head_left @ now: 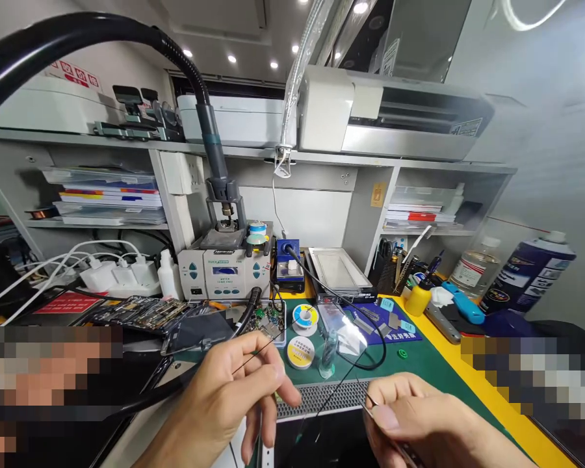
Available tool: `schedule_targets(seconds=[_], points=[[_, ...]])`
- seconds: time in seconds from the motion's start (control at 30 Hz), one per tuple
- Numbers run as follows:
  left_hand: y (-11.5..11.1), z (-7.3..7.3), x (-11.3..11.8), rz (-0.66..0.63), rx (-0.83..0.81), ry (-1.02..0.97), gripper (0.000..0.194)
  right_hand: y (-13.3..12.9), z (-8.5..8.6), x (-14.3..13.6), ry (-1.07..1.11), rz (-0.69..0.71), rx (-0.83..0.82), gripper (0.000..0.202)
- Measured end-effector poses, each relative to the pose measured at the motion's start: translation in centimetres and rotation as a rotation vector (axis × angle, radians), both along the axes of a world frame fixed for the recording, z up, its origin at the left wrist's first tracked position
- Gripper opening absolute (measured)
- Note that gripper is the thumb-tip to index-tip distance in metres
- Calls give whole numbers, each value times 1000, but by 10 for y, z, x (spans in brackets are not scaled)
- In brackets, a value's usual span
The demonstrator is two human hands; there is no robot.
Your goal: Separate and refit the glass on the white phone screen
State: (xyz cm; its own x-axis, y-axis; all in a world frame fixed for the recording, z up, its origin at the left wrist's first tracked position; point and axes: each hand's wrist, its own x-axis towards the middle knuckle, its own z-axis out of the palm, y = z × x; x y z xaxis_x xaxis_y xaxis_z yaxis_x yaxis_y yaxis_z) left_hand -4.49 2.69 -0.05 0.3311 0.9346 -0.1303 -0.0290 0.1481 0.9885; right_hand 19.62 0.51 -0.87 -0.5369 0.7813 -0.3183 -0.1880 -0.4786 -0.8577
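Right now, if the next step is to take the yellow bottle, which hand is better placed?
Probably the right hand: the yellow bottle stands beyond it on the same side, while the left hand is farther away. But the right hand holds a thin tool, which may hinder it.

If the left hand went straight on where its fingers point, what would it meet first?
The left hand would probably meet the thin black cable before the right hand, though depth is unclear.
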Motion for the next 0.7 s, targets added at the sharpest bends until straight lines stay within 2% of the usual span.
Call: schedule_targets(seconds=[0.1, 0.2, 0.27, 0.37, 0.43, 0.47, 0.53, 0.6, 0.7], points=[[1, 0, 0, 15, 6, -14, 29, 2, 2, 2, 14, 35, -42, 25], [1, 4, -1, 70, -2, -5, 30, -2, 12, 9, -9, 22, 23, 26], [1, 6, -3, 124, -3, -1, 29, -6, 23, 21, -59, -96, 159, 32], [1, 7, -7, 176, 6, -20, 30, -8, 37, 47, -228, -414, 443, 35], [2, 4, -9, 195, 8, -38, 30, -6, 42, 65, -384, -570, 578, 36], [2, 4, -9, 204, 7, -48, 30, -5, 42, 73, -479, -602, 623, 38], [2, 3, -9, 210, 3, -64, 28, 1, 37, 86, -676, -578, 653, 43], [1, 4, -8, 219, 0, -72, 29, 9, 25, 96, -838, -522, 628, 46], [0, 3, -7, 218, -2, -54, 30, 24, 3, 106, -960, -492, 584, 43]])
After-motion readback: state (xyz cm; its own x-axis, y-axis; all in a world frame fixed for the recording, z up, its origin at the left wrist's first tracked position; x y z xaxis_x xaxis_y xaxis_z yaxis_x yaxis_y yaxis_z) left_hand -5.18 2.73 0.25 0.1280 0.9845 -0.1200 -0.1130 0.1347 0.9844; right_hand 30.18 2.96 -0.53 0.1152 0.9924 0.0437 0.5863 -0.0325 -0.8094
